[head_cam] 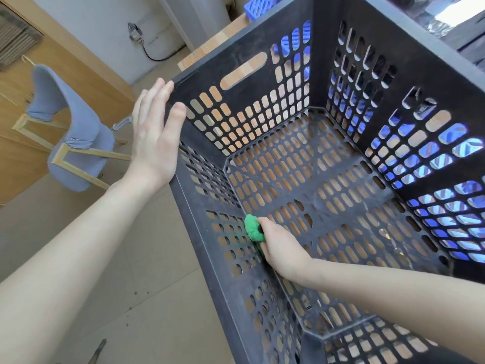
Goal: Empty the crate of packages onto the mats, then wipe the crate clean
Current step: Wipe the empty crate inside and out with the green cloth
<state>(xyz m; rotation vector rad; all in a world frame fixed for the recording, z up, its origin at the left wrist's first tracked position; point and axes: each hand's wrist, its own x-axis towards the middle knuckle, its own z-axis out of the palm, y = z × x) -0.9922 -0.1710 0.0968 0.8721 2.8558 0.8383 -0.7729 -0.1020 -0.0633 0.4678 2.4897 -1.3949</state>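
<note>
Crate [236, 59] on wood tbl [202, 52]; blue chair [78, 143] nearby.

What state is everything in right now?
crate: upright, no packages inside.
left hand: fingers straight, braced against the crate's outer corner.
right hand: inside the crate, grips the green cloth.
green cloth: bunched, pressed on the left inner wall.
chair: upright on the floor, unoccupied.

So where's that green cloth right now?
In the head view it's low and left of centre, inside the dark crate. The right hand grips the green cloth against the crate's left wall, just above its floor.
</note>
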